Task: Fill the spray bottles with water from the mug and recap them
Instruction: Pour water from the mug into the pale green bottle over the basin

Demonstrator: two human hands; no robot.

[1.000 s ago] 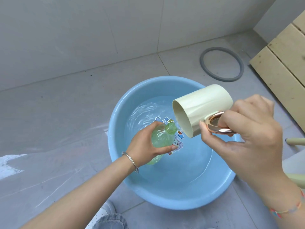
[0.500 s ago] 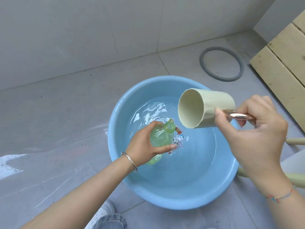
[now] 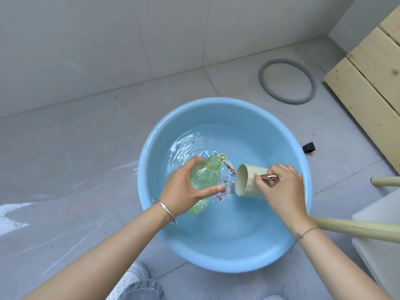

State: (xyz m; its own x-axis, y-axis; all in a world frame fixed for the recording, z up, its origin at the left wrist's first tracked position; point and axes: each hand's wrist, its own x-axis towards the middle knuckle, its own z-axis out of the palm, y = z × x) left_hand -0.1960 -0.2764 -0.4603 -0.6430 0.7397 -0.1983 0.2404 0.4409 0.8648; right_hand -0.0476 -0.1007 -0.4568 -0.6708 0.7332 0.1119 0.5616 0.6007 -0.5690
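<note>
My left hand [image 3: 184,187] grips a clear green bottle [image 3: 205,178] around its body, over the blue basin [image 3: 216,256]. The bottle has no cap, and its open neck points up and away from me. My right hand [image 3: 281,189] holds a cream mug [image 3: 249,180] by its shiny rose-gold handle. The mug lies tipped on its side, low in the basin, with its mouth facing left toward the bottle and its lower rim at the water. Water with ripples fills the basin's bottom over a cartoon sticker.
The basin stands on a grey tiled floor near a tiled wall. A grey rubber ring [image 3: 287,81] lies on the floor behind it. Wooden planks [image 3: 372,79] stand at the right. A wooden leg [image 3: 355,228] and a white seat edge lie by the basin's right side.
My right hand has lowered the mug from above the bottle's neck down into the basin, tipped sideways at the water. My left hand still holds the bottle in about the same place.
</note>
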